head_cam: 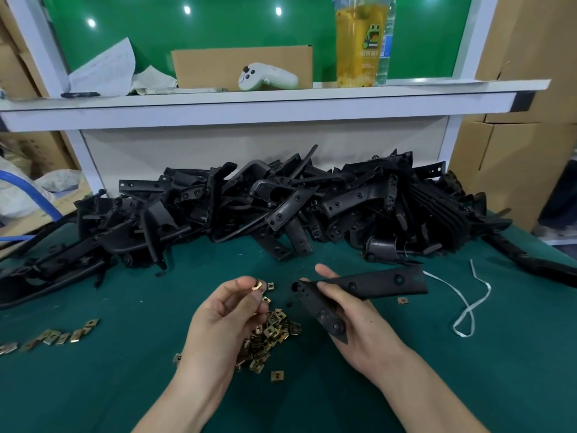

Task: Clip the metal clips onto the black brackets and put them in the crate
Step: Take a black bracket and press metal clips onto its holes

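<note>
My right hand grips a black angled bracket just above the green table, its long arm pointing right and its short arm running down across my palm. My left hand pinches one brass metal clip between thumb and fingertips, a short way left of the bracket's corner. Below and between my hands lies a heap of metal clips. A large pile of black brackets fills the back of the table. No crate is in view.
A row of loose clips lies at the left, and a single clip at the right. A white strap curls on the green mat. The shelf above carries a drink cup, a white controller and a cardboard box.
</note>
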`<action>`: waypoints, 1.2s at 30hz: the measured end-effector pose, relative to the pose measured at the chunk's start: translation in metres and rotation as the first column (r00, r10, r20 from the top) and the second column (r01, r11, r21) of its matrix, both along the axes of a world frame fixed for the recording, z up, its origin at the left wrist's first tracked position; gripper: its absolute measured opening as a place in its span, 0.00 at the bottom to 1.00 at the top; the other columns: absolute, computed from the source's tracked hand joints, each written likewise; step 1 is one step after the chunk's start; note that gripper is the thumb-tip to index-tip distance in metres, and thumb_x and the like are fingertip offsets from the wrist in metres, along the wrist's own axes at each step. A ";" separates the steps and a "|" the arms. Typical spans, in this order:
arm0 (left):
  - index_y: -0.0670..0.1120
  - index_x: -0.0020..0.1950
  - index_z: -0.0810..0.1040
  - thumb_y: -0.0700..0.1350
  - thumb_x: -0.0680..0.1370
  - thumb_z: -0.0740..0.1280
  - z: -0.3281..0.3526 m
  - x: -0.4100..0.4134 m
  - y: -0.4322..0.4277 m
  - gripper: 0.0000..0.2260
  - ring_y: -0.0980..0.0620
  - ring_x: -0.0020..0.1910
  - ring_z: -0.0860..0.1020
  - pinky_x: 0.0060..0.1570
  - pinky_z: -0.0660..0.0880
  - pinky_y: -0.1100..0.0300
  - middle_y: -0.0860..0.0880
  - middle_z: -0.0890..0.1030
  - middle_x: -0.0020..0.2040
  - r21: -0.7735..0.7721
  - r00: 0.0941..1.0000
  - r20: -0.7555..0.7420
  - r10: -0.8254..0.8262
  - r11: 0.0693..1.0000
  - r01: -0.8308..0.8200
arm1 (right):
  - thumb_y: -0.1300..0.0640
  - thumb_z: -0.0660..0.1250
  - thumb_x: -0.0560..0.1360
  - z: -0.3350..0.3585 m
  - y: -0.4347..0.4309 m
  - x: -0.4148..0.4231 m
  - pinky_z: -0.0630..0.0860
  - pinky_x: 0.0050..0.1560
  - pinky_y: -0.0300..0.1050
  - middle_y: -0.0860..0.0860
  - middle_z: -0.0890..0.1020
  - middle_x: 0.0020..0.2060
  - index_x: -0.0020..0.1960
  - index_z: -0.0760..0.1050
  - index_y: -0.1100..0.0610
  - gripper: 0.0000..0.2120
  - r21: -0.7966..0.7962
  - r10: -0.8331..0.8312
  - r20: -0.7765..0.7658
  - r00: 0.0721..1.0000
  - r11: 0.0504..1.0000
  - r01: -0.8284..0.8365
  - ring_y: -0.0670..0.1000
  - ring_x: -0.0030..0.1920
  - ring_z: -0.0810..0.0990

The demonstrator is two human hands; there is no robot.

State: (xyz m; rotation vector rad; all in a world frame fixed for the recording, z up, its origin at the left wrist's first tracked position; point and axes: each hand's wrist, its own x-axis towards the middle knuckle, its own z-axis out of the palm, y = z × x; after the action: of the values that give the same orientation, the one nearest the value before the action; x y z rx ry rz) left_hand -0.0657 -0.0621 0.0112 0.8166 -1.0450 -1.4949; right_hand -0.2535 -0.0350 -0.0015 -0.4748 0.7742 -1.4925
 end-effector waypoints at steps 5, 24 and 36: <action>0.53 0.42 0.85 0.37 0.76 0.69 -0.001 -0.004 0.004 0.11 0.54 0.39 0.82 0.43 0.79 0.64 0.47 0.86 0.48 -0.074 0.991 0.134 -0.011 0.997 0.021 | 0.64 0.65 0.79 0.002 0.001 0.001 0.82 0.42 0.42 0.60 0.84 0.57 0.63 0.80 0.55 0.15 -0.003 0.004 0.015 1.000 1.000 -0.004 0.56 0.55 0.85; 0.42 0.48 0.88 0.41 0.74 0.70 -0.003 -0.007 0.000 0.08 0.51 0.40 0.84 0.38 0.81 0.58 0.44 0.86 0.52 0.335 0.915 -0.361 -0.182 0.890 0.310 | 0.64 0.66 0.78 0.003 0.003 -0.001 0.81 0.40 0.39 0.60 0.85 0.55 0.64 0.80 0.56 0.15 -0.025 0.002 0.027 1.000 1.000 -0.001 0.53 0.51 0.86; 0.36 0.51 0.79 0.45 0.74 0.69 0.004 -0.022 0.020 0.12 0.45 0.45 0.83 0.40 0.81 0.57 0.38 0.84 0.49 0.160 0.961 -0.100 -0.259 0.949 0.273 | 0.60 0.70 0.78 0.000 0.003 -0.003 0.81 0.51 0.44 0.60 0.80 0.64 0.59 0.82 0.51 0.11 -0.184 0.104 0.057 0.993 0.979 -0.092 0.57 0.63 0.81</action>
State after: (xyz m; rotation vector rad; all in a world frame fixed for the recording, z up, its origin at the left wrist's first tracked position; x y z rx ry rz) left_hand -0.0875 -0.0420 0.0154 0.7516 -1.0074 -1.8530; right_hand -0.2563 -0.0324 -0.0013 -0.5883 0.5571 -1.4850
